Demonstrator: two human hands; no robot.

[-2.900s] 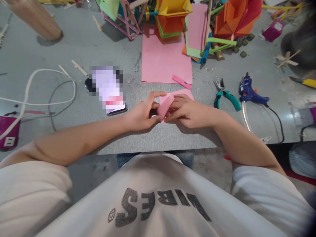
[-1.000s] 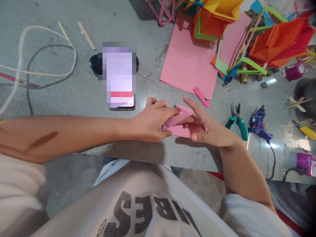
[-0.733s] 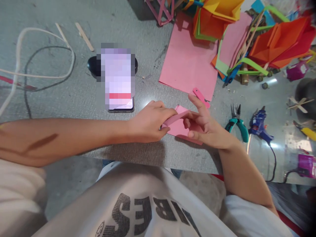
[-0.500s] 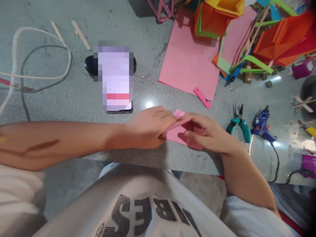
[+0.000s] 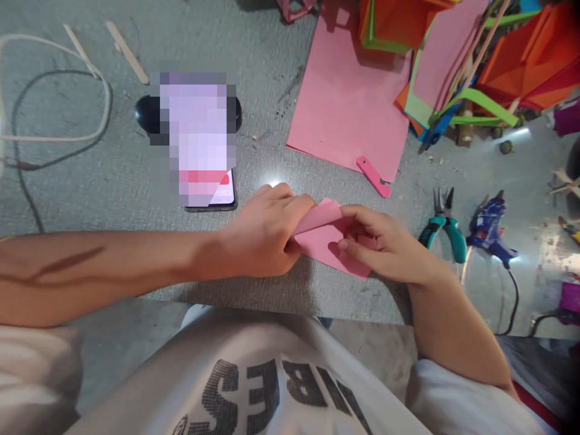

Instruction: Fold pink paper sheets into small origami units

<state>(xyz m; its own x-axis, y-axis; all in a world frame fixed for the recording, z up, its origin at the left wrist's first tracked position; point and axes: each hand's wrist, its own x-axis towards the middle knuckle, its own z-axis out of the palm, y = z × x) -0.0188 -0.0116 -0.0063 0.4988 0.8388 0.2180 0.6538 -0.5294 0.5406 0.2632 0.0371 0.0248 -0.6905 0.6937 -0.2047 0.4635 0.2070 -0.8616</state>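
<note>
A small piece of pink paper [image 5: 324, 241] with a folded-over flap along its far side lies at the table's near edge. My left hand [image 5: 267, 232] is closed on the paper's left end, its fingertips partly hidden behind the flap. My right hand [image 5: 380, 244] grips the right end, with the thumb on the near face and the curled fingers at the fold. Just beyond the hands, a pink cutter [image 5: 374, 177] rests on the corner of a stack of larger pink sheets [image 5: 348, 109].
A phone [image 5: 211, 198] on a black stand, its screen blurred, is at left. Teal-handled pliers [image 5: 444, 229] and a blue glue gun [image 5: 492, 232] lie at right. Folded orange paper pieces [image 5: 525, 66] crowd the far right. Popsicle stick [image 5: 127, 51] and white cable [image 5: 106, 109] lie far left.
My left hand has shifted slightly left along the paper, and the raised flap now lies flatter with more of it showing. The right hand keeps its hold. The view has shifted a little.
</note>
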